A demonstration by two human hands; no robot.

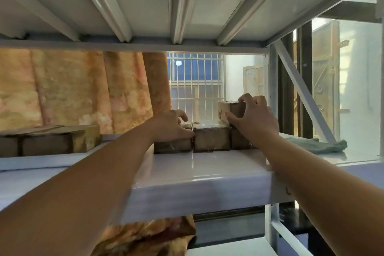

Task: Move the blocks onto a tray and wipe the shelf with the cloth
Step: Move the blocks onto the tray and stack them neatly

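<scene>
On the white metal shelf [197, 174] stands a row of brown blocks wrapped in clear film. My left hand [172, 125] grips the top of the left block [172, 145] in that row. The middle block [212, 138] stands free beside it. My right hand [252, 118] holds an upper block [230, 109] that is raised above the right end of the row, and it hides most of the block [239, 141] below. A green-grey cloth [318, 144] lies crumpled on the shelf at the right. No tray is in view.
More brown blocks [52, 139] sit on the shelf at the far left. The shelf above [187, 6] hangs low overhead. A diagonal brace [301, 89] and upright post close the right side. An orange patterned curtain [83, 89] and a barred window [197, 85] are behind.
</scene>
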